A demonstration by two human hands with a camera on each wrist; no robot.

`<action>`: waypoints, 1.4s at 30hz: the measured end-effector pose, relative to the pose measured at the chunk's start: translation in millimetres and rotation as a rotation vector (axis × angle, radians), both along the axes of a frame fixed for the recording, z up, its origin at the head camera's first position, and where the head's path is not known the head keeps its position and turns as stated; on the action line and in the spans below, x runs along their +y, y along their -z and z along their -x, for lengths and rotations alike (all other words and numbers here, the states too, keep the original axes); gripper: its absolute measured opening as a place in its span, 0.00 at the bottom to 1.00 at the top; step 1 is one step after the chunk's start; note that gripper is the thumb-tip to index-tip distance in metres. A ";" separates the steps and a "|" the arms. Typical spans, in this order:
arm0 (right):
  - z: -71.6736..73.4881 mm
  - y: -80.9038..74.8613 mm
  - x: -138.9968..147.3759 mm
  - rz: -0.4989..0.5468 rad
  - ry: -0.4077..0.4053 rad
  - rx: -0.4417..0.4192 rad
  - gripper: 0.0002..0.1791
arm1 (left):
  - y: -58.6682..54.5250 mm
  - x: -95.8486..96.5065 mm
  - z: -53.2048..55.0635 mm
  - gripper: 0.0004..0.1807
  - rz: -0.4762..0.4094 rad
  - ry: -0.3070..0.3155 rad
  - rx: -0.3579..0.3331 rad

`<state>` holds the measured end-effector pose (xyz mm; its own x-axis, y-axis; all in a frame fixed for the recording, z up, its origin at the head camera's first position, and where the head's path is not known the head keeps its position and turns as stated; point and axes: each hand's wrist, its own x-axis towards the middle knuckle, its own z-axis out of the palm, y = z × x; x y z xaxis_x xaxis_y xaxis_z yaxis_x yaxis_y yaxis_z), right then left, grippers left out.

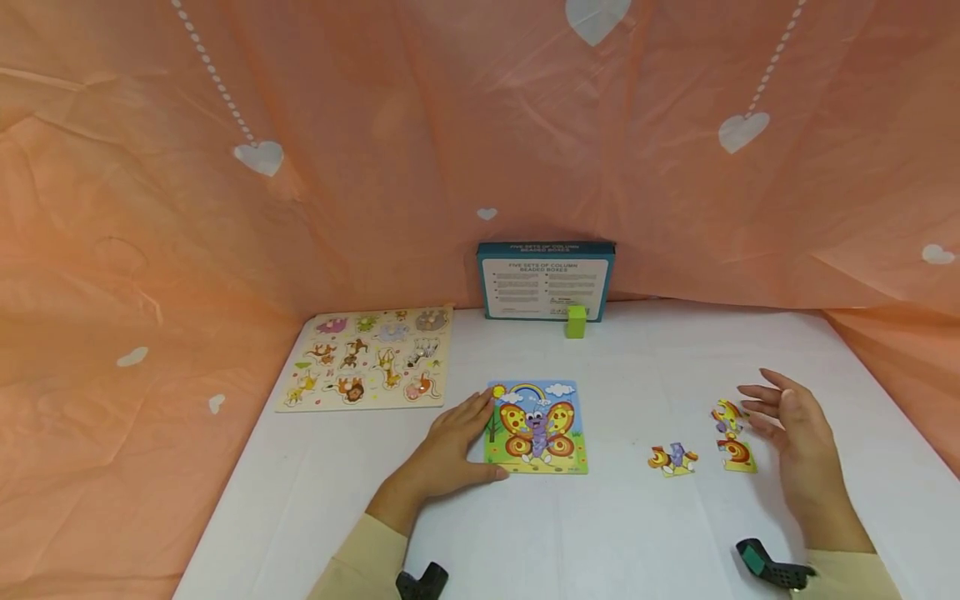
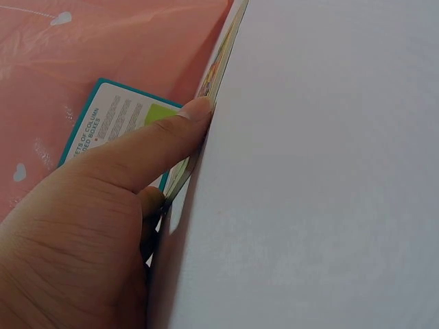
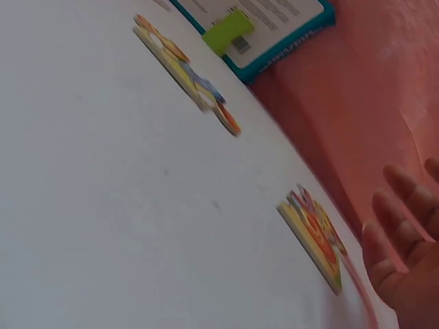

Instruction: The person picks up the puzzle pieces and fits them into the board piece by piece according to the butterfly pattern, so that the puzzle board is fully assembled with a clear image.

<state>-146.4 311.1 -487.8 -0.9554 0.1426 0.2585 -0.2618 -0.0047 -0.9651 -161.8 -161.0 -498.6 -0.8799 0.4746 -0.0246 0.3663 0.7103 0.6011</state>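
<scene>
At mid-table lies a square butterfly puzzle board [image 1: 536, 427]. My left hand [image 1: 453, 446] holds it at its left side, thumb against the bottom edge and fingers along the left edge; in the left wrist view the thumb [image 2: 178, 130] presses the board's edge. To the right, my right hand [image 1: 798, 429] hovers with loosely bent fingers and nothing held. Just left of its fingertips are a puzzle piece with yellow wing [image 1: 727, 417] and a piece with an orange swirl [image 1: 738, 456]. Another piece showing purple body and feet [image 1: 672, 458] lies farther left.
A wooden animal puzzle board [image 1: 367, 358] lies at the back left. Behind the butterfly board, a teal-edged box [image 1: 546, 283] stands upright with a green block [image 1: 575, 322] before it. An orange cloth [image 1: 375, 167] with hearts hangs behind the white table [image 1: 322, 483].
</scene>
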 end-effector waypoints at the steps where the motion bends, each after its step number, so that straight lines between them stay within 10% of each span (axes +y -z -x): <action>1: 0.8 1.7 3.4 -0.016 0.002 -0.011 0.20 | 0.0 0.0 0.0 0.59 0.000 -0.001 0.000; 10: 8.5 11.4 10.1 -0.616 0.081 -0.222 0.38 | 1.2 0.5 0.5 0.59 0.004 -0.007 0.004; 18: 10.8 8.3 8.9 -0.839 0.073 -0.262 0.33 | -0.2 0.8 0.0 0.59 -0.004 0.000 -0.007; 42: 7.4 7.7 -2.4 -0.761 0.187 -0.277 0.25 | 0.2 -0.1 0.4 0.59 0.003 0.000 -0.004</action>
<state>-153.8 308.7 -495.5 -0.9765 0.1868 0.1077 0.0540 0.6955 -0.7164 -162.2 -161.1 -498.8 -0.8797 0.4747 -0.0295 0.3641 0.7121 0.6003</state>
